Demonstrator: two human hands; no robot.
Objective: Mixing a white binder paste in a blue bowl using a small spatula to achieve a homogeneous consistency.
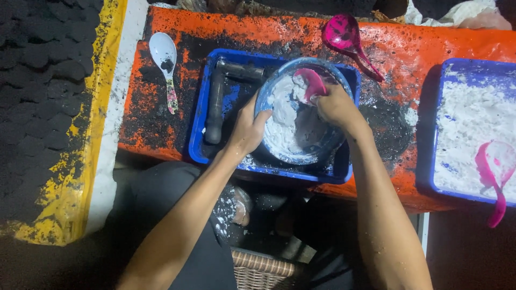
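A round blue bowl (279,151) smeared with white paste sits tilted in a blue tray (200,121) on an orange, soot-stained bench (258,29). My left hand (248,129) grips the bowl's left rim. Inside the bowl, my right hand (336,106) holds a pink scoop (310,81) pressed into the white paste. A black L-shaped pipe tool (215,104) lies in the left part of the tray.
A white spoon (164,59) lies at the bench's left end, and a pink ladle (346,37) lies at the back. On the right, a second blue tray (438,134) holds white powder and a pink scoop (494,166). Black briquettes (37,80) cover the left. A wicker basket (260,268) stands below.
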